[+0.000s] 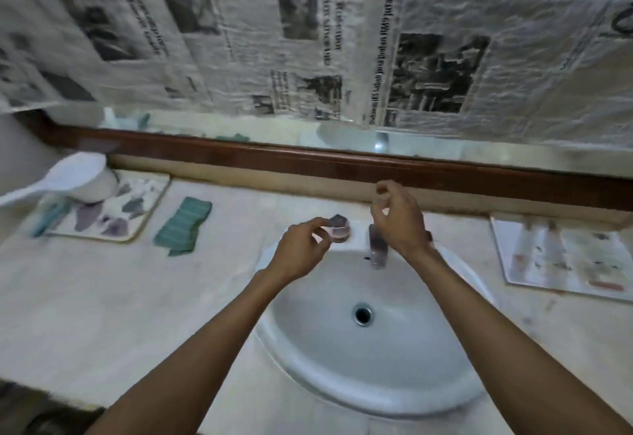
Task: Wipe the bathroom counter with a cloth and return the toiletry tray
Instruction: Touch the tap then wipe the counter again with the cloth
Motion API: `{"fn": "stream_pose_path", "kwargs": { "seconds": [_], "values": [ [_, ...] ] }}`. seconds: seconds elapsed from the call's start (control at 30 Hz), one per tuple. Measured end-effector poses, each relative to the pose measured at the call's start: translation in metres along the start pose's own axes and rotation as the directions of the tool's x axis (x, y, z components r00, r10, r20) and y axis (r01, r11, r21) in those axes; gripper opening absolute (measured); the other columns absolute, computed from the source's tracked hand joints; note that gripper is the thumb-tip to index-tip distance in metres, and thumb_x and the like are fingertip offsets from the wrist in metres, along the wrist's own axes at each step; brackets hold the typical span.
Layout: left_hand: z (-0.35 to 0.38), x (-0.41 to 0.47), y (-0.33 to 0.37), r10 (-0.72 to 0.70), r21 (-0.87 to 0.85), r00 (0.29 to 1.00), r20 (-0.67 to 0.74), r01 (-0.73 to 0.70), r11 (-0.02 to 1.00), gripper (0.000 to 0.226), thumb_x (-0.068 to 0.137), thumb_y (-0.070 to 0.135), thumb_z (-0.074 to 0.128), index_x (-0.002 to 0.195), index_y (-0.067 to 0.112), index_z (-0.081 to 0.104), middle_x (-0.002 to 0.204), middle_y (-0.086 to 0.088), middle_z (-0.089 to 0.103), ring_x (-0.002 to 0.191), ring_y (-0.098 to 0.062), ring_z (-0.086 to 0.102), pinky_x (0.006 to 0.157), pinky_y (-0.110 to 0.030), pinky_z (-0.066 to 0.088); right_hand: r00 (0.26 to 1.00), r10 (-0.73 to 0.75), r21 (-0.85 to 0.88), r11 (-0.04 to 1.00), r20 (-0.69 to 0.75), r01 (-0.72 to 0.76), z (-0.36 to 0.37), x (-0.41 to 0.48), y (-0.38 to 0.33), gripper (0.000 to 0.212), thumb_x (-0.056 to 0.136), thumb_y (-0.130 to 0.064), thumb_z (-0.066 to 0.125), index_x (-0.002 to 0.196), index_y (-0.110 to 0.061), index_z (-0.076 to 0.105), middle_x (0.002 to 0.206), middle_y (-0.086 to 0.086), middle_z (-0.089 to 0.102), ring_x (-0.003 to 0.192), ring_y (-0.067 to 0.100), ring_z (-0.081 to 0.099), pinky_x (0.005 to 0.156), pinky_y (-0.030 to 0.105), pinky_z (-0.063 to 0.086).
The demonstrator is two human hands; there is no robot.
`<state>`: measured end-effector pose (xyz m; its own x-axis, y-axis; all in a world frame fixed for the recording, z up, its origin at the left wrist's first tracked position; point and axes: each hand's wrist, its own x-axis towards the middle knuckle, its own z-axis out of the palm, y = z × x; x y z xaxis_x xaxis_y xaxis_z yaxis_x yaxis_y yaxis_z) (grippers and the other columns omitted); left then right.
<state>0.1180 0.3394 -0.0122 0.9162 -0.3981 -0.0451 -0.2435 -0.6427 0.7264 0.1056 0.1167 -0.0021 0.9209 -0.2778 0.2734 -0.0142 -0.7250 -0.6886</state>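
Note:
A folded green cloth (183, 226) lies on the pale counter (102, 297), left of the white sink (411, 349). At the far left a patterned toiletry tray (137, 225) holds a white cup and a teal item. My left hand (301, 251) hovers over the sink's back rim, fingers loosely curled, just short of a small pink soap dish (339, 231). My right hand (399, 220) is raised above the tap (376, 249), fingers bent and apart, holding nothing.
A white scoop (58, 179) sticks out over the tray at the far left. A flat printed sheet or tray (561, 258) lies on the counter at the right. A brown wooden ledge (308, 160) and a newspaper-covered mirror back the counter.

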Motion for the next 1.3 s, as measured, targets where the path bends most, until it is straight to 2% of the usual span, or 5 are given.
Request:
{"fn": "stream_pose_path", "kwargs": {
  "seconds": [0.3,0.47,0.73,0.87,1.3],
  "values": [
    [-0.125,-0.053,-0.166,-0.275,0.02,0.938,-0.213,0.286,0.958,0.027,0.094,0.033,0.062,0.12,0.027,0.065,0.097,0.016,0.069,0.08,-0.009,0.062,0.078,-0.032,0.052,0.968,-0.022,0.017,1.0,0.249,0.018,0.162,-0.024,-0.122,0.029,0.09,-0.021,0.057,0.119,-0.022,0.055,0.114,-0.008,0.062,0.082,0.012,0.061,0.075,0.031,0.047],
    [-0.15,-0.042,-0.239,-0.343,0.012,0.878,-0.333,0.368,0.93,0.029,0.092,0.035,0.06,0.113,0.016,0.068,0.113,-0.005,0.069,0.103,-0.027,0.065,0.083,-0.039,0.054,0.923,-0.013,-0.048,0.998,0.385,0.034,0.225,-0.016,-0.135,0.031,0.09,-0.022,0.056,0.12,-0.023,0.052,0.117,-0.005,0.061,0.093,0.015,0.06,0.078,0.031,0.046],
    [-0.178,0.028,-0.314,-0.546,-0.018,0.77,-0.331,0.573,0.82,0.07,0.099,0.044,0.054,0.149,-0.001,0.034,0.147,-0.02,0.044,0.134,-0.037,0.042,0.106,-0.044,0.038,0.896,0.039,-0.058,0.998,0.442,-0.014,0.319,0.021,-0.142,0.036,0.09,-0.018,0.058,0.125,-0.017,0.053,0.123,0.002,0.059,0.106,0.021,0.058,0.086,0.034,0.047],
    [-0.174,0.065,-0.327,-0.56,0.051,0.773,-0.299,0.599,0.799,0.075,0.088,0.06,0.061,0.135,0.005,0.043,0.136,-0.015,0.052,0.127,-0.036,0.047,0.097,-0.047,0.044,0.891,0.047,-0.108,0.994,0.452,0.002,0.349,0.041,-0.142,0.04,0.09,-0.02,0.058,0.129,-0.015,0.051,0.127,0.005,0.056,0.116,0.025,0.052,0.095,0.039,0.046],
    [-0.171,0.081,-0.337,-0.462,0.044,0.851,-0.247,0.487,0.872,0.055,0.08,0.035,0.079,0.127,0.014,0.06,0.127,-0.013,0.048,0.112,-0.033,0.051,0.099,-0.04,0.042,0.895,0.137,-0.126,0.988,0.424,-0.091,0.372,0.056,-0.141,0.038,0.089,-0.019,0.058,0.127,-0.013,0.053,0.127,0.006,0.055,0.118,0.027,0.05,0.097,0.042,0.045]
  ]
}}
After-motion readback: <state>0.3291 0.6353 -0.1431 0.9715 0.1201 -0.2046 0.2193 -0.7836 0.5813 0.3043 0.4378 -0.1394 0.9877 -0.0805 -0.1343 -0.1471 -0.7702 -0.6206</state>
